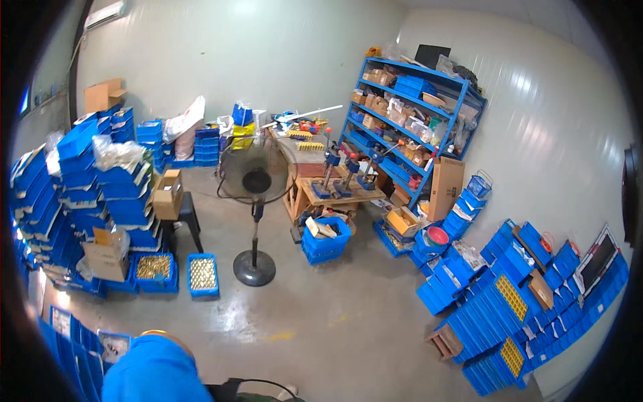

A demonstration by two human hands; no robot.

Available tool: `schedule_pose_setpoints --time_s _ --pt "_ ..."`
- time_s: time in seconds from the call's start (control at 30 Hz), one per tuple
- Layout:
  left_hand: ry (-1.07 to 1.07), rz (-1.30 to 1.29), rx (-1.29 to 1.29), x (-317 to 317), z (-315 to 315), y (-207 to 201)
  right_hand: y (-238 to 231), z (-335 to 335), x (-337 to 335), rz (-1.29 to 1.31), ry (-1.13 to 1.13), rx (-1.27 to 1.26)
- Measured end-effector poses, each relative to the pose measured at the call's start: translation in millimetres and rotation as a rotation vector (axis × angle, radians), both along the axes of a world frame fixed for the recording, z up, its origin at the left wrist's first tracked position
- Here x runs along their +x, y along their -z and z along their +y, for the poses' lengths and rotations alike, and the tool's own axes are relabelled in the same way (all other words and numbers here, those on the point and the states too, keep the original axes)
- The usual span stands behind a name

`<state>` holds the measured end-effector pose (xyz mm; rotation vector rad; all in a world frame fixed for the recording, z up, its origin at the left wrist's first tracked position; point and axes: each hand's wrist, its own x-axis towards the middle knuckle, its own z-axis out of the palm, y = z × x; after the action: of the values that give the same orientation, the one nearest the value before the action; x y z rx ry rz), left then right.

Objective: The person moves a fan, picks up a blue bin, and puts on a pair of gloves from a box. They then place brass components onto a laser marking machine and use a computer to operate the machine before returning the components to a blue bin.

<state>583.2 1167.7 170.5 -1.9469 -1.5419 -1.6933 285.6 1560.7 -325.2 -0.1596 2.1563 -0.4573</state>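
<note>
at the lower left, we see a blue sleeve [154, 372] just beside stacked blue crates [72, 355]; our hands are out of view, so we cannot tell their state; ahead, a black fan [256, 181] stands upright.

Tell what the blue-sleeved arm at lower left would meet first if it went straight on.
Past the floor, the blue sleeve seems lined up with the wider blue bin of gold-coloured pieces. Depth is unclear; no hand shows clearly.
</note>
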Motion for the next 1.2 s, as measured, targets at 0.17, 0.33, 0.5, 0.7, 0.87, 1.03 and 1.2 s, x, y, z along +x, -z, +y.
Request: schedule_pose_setpoints --time_s 0.17,0.33,0.5,0.7,0.87,1.03,1.2 --pt "-0.169 -0.683 0.311 -146.8 -130.9 105.7 -37.7 -94.0 -116.7 0.031 0.228 -0.086" --pt "-0.309 -0.829 0.694 -238.3 -209.5 166.6 -79.8 -225.0 -225.2 0.049 0.190 -0.205" --pt "-0.259 -0.881 0.575 -392.6 -321.1 170.1 -50.1 -270.3 -305.8 0.221 0.011 0.234" --pt "-0.081 -0.897 0.475 -548.1 -378.8 173.0 48.4 -300.6 -384.7 0.135 0.048 0.050" --pt "-0.035 -0.889 0.447 -628.3 -448.4 161.5 100.8 -324.9 -445.9 0.057 0.074 -0.078" --pt "-0.053 -0.848 0.368 -672.7 -532.8 153.9 123.4 -363.4 -470.8 -0.007 0.179 -0.198" --pt "0.049 -0.807 0.229 -658.6 -623.7 169.1 108.4 -486.8 -484.8 -0.077 0.782 -0.306"
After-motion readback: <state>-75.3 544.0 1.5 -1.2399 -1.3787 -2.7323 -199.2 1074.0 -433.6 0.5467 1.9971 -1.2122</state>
